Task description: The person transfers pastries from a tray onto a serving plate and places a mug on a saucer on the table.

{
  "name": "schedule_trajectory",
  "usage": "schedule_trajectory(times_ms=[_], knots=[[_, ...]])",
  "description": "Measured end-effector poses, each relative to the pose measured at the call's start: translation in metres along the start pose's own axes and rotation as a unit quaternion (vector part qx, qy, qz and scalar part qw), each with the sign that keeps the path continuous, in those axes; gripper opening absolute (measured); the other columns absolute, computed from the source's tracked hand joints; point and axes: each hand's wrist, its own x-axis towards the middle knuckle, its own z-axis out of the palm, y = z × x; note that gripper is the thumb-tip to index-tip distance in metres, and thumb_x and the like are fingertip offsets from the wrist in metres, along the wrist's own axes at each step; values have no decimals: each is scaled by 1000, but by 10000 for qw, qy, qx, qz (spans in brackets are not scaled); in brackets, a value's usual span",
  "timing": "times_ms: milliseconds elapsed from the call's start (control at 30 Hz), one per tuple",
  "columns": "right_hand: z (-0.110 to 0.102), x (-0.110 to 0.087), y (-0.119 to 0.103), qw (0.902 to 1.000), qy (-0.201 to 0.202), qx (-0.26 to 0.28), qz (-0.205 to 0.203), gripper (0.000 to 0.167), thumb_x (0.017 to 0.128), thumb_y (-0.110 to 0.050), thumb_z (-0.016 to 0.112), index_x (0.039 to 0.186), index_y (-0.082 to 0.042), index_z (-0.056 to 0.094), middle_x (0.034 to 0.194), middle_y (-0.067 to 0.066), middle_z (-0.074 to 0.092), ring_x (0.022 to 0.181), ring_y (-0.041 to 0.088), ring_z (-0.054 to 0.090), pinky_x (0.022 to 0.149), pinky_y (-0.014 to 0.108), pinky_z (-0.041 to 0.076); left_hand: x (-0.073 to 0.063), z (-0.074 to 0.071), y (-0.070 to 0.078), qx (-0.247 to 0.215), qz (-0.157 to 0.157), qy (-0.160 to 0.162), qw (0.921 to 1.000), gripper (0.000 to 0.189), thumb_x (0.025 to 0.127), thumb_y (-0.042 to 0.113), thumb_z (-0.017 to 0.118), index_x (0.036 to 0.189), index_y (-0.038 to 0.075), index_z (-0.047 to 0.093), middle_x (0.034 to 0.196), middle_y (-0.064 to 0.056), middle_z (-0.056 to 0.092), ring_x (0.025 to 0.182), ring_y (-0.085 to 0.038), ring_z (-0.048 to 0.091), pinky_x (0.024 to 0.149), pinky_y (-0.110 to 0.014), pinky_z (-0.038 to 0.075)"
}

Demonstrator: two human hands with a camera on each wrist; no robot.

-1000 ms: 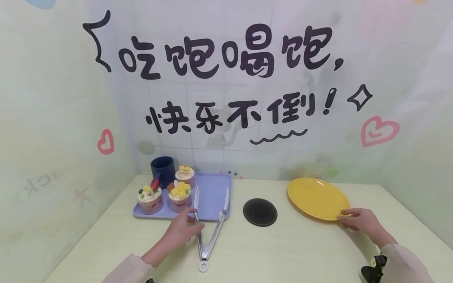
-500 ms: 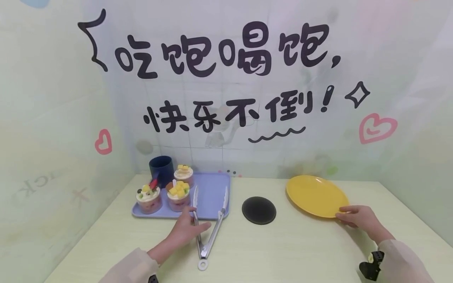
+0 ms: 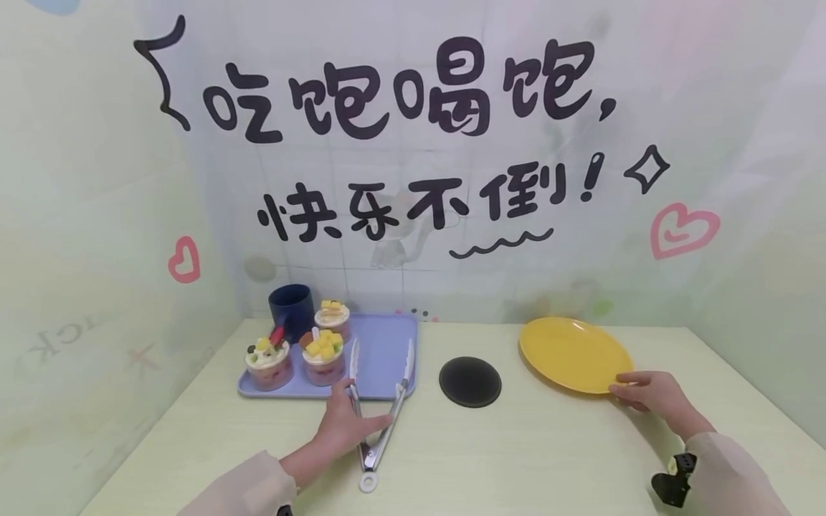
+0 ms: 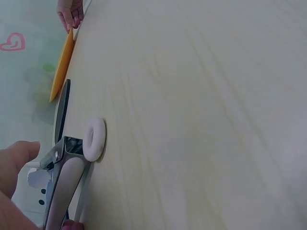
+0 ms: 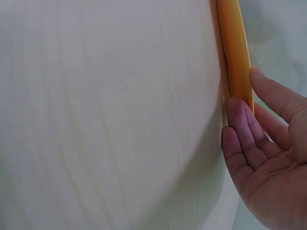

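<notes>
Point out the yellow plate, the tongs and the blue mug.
Yellow plate (image 3: 574, 355): head view, middle of its face.
Tongs (image 3: 371, 456): head view, hinge end.
Blue mug (image 3: 297, 314): head view, outer wall.

And here's the counter (image 3: 510, 459), pale, with a faint grain running through it! Far left, the blue tray (image 3: 382, 347) lies back by the far edge. In front come the tongs (image 3: 397, 399), spread in a V, ring end over the counter, tips overlapping the tray! Middle now: a black disc (image 3: 470, 382), flat, apart from the tray. And out right, the yellow plate (image 3: 574, 355), how much of it touches down hard to tell!
</notes>
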Motion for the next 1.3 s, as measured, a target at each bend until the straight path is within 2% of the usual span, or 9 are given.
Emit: schedule_trajectory(times_ms=[233,667,1067,1300], knots=[[0,1,0,10000,2,55,-13,63,79,-26,72,116,20,49,83,12,68,70,11,61,60,24,48,-2,4,1,213,-110,42,9997,104,61,32,85,132,-7,20,125,-36,33,114,-49,39,94,-54,35],[0,0,1,10000,-37,-10,77,65,79,-30,72,117,18,50,85,12,68,72,12,61,61,24,48,-4,12,7,637,-230,303,9972,111,53,26,89,133,-7,20,119,-35,37,108,-47,42,90,-53,38],[-1,-2,2,9999,-12,79,92,65,78,-31,72,116,18,51,85,12,68,72,11,61,61,23,48,-1,18,9,555,-324,518,9966,100,50,10,86,127,-5,25,111,-32,41,99,-43,46,84,-50,42],[0,-2,0,9999,-5,98,101,64,79,-29,72,117,18,50,86,12,68,73,11,61,62,23,48,-2,14,12,430,-390,414,9975,98,51,6,83,129,-6,23,111,-34,39,93,-41,48,79,-48,45]])
